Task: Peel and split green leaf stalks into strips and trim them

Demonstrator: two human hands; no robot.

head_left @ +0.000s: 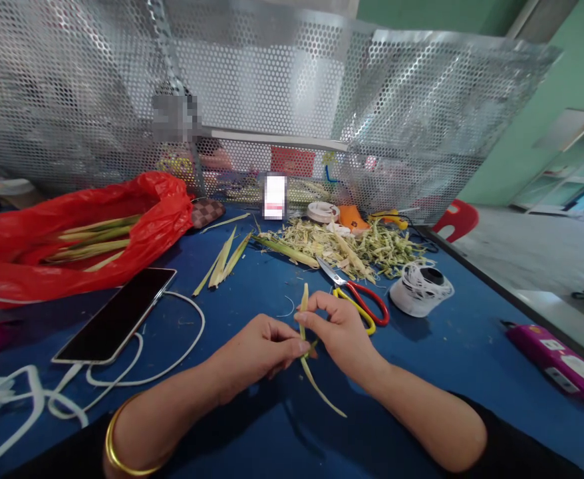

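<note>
A narrow pale-green leaf strip [316, 386], like dried corn husk or palm leaf, runs between my two hands above the blue table. My left hand [267, 342] pinches it near its middle between thumb and fingers. Higher up, my right hand [339, 326] pinches the same strip with thumb and forefinger. Its thin lower end curves down and to the right. Small green bits show at my left fingertips, too small to make out. Just beyond my right hand lie scissors [356, 299] with one red and one yellow handle, blades pointing away.
A heap of leaf scraps [342, 246] spreads at the back. Longer leaf strips [222, 263] lie left of it. A red plastic bag [162, 199] holds more leaves. A phone [117, 316] with a white cable sits left; a white string spool [419, 289] and purple power strip [556, 356] sit right.
</note>
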